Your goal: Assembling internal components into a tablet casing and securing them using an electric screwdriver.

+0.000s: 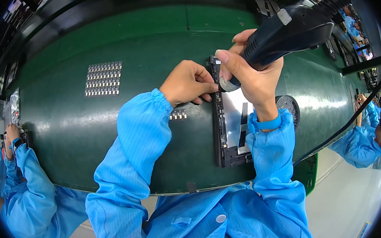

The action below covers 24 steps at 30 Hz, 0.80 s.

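A flat black-framed device [220, 130] with a silver plate lies on the green bench in front of me. My right hand [255, 76] is wrapped round a black hand tool [289, 33] that looks like a heat gun, its pale metal nozzle tilted down at the device's upper left edge. At that same edge my left hand [191, 83] is closed in a pinch, fingertips beside the nozzle. Whatever those fingertips hold is too small or hidden to make out. Below the left hand lies a short strip of small components [178, 115].
A larger sheet of small components [103, 79] lies on the bench [61, 124] to the left. A round dark ribbed object [289, 110] stands behind my right wrist. From the right a black cable [347, 126] runs down. Co-workers in blue [31, 198] sit at both sides.
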Available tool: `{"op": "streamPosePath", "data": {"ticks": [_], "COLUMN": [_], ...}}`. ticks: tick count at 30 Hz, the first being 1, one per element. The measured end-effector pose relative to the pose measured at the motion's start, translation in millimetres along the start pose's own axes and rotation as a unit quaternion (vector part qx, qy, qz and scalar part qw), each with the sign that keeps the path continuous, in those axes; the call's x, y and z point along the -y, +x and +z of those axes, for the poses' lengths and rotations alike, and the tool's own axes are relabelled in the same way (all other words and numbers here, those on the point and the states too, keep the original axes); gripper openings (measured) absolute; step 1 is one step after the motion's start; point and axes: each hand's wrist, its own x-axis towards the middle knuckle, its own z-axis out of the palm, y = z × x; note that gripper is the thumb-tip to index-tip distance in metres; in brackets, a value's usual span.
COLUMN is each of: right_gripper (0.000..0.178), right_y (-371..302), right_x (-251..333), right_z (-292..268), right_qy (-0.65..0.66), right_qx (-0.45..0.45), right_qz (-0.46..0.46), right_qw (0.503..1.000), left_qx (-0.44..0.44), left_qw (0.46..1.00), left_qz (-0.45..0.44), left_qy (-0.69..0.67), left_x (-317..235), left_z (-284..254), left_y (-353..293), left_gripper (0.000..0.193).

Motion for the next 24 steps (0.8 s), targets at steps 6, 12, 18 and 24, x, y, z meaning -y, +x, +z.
{"op": "streamPosePath", "data": {"ticks": [6,12,18,24], "right_gripper": [0.030,0.030,0.030,0.036], "right_y": [-5.9,-12.4,-12.9,-11.7], "right_x": [-0.8,-2.0,-3.1,5.1], "right_z": [-0.6,3.6,-1.6,4.4], "right_qy": [-0.086,-0.070,-0.101,-0.043], "right_qx": [0.052,0.054,0.041,0.040], "right_qz": [-0.048,-0.036,-0.042,-0.020], "right_qw": [0.994,0.995,0.993,0.998], "left_qx": [0.009,0.006,0.011,0.000], "left_qw": [1.000,1.000,1.000,0.999], "left_qz": [0.007,0.019,0.023,0.031], "left_qy": [-0.011,-0.011,0.007,0.009], "left_x": [3.8,7.2,6.1,11.6], "left_z": [0.4,0.2,3.0,-0.4], "left_y": [3.4,5.0,5.2,7.4], "left_gripper": [0.011,0.010,0.010,0.009]}}
